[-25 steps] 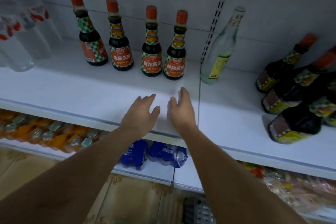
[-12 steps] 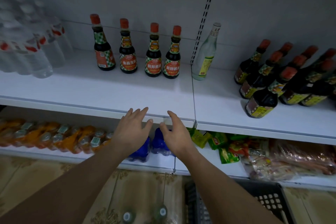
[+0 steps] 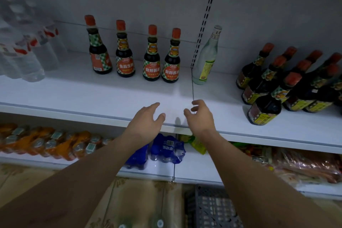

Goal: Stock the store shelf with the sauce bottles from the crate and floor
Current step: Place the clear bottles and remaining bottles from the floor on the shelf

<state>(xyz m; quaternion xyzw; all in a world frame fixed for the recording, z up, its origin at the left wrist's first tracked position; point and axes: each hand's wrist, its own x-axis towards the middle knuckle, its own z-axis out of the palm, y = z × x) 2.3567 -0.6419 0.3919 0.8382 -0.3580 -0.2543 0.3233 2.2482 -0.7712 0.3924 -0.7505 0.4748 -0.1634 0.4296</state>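
Hands [image 3: 148, 120] empty over shelf [image 3: 92, 96] front, sauce bottles [image 3: 151, 55] behind

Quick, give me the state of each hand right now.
Left hand: open, holding nothing.
Right hand: open, fingers loosely curled, holding nothing.

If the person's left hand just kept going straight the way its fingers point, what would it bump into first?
The left hand points up-right across the bare white shelf board. It would probably first meet the rightmost dark, red-capped sauce bottle of the standing four, though depth is hard to judge.
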